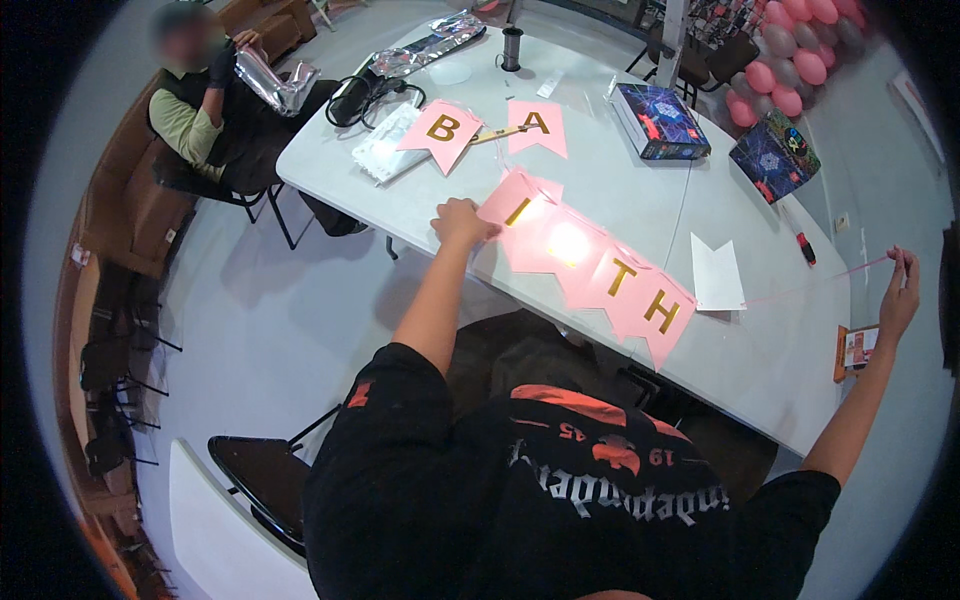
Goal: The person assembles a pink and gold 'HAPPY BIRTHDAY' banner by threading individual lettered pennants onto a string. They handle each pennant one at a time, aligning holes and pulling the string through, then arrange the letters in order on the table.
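A string of overlapping pink pennants with gold letters lies along the table's near side. My left hand is closed on the left edge of the leftmost pennant in this row. Far out to the right, my raised right hand pinches the end of a thin pink ribbon. The ribbon stretches taut to the lower corner of a white swallowtail pennant, which lies blank side up. Beyond my left hand are two more pink pennants, one on the left and another beside it.
On the white table are a dark patterned box, its lid, a red-black cutter, a ribbon spool, black cables and a plastic packet. A seated person holds a silver foil balloon.
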`<state>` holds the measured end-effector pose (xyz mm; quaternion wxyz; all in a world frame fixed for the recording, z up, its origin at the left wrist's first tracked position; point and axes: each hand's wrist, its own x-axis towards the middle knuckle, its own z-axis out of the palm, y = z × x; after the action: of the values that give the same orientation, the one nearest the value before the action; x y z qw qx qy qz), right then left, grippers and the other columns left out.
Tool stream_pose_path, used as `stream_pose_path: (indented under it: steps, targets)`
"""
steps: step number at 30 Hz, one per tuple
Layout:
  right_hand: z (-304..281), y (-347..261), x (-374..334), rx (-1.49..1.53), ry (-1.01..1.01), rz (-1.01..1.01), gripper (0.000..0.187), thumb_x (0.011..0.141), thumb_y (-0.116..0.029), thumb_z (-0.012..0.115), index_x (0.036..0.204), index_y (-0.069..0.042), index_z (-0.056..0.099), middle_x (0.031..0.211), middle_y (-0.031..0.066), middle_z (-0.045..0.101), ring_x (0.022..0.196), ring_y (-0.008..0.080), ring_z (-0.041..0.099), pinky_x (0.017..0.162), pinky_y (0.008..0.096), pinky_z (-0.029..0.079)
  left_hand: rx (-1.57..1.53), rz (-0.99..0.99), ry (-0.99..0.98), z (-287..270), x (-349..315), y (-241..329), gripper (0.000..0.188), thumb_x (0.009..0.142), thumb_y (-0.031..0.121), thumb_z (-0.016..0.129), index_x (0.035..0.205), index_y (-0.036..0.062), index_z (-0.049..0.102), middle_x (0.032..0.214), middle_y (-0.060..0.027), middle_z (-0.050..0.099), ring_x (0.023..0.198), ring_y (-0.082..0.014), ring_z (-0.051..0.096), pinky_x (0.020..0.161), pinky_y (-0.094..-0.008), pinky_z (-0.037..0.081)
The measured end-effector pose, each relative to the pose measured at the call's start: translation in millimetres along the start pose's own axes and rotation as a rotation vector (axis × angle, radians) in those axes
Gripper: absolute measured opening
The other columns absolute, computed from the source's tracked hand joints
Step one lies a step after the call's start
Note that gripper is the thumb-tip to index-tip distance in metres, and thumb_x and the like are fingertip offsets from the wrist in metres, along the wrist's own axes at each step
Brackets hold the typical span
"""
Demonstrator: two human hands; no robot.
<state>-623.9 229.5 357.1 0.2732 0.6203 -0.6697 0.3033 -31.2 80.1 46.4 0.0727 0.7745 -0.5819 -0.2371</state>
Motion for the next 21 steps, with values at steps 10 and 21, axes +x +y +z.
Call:
stream_pose_path:
  steps: [10,21]
  targets:
    - [-10.9,-29.5,8.5,0.023,0.051,-0.085,0.023,0.096,-0.021,0.045,0.109,-0.01,0.06,0.1,0.0028,0.063,0.097,0.0135,0.058,0.088,0.0273,0.042,-0.126,0.185,0.292,38.9,9.7,22.9,0.038,0.065,0.032,0.073,0.097,0.012,0.065,0.12,-0.0064,0.051,0.112,-0.0219,0.044,0.088,-0.0392,0.04]
    - [-26.8,-71.5,12.8,0.084,0.163,-0.129,0.02,0.093,-0.022,0.051,0.097,-0.005,0.061,0.093,0.0041,0.066,0.091,0.0127,0.06,0.084,0.0257,0.044,0.115,-0.115,0.137,35.2,9.8,57.1,0.074,0.063,0.045,0.077,0.112,-0.0033,0.051,0.122,-0.0189,0.043,0.115,-0.0285,0.042,0.091,-0.0429,0.044]
